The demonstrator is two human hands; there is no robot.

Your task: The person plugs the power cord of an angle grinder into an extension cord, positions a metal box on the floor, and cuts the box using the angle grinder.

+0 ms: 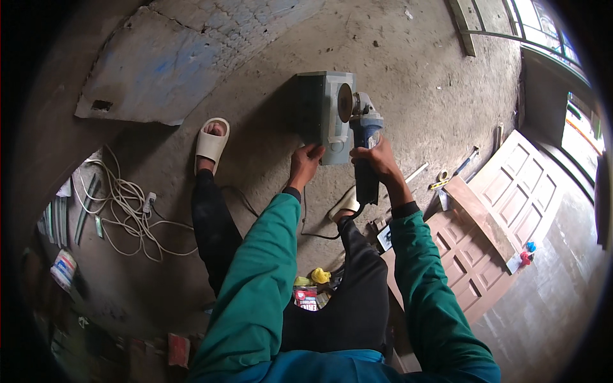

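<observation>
A grey sheet-metal box (310, 108) with a light tape-like strip on its face sits on the concrete floor between my feet and a little beyond them. My left hand (306, 163) grips its lower edge near the near corner, thumb on top. My right hand (378, 159) is wrapped round the body of a blue and black angle grinder (366, 133). The grinder's disc (345, 102) stands upright over the right part of the box's face; whether it touches the metal I cannot tell. A black cord runs from the grinder's lower end past my feet.
A pale coiled cord (134, 226) lies left beside metal strips (57, 223). A cracked concrete slab (153, 64) is at the upper left. Panelled wooden doors (511, 185) lie at the right with hand tools nearby. A yellow bundle (320, 276) lies between my legs, near my sandalled feet.
</observation>
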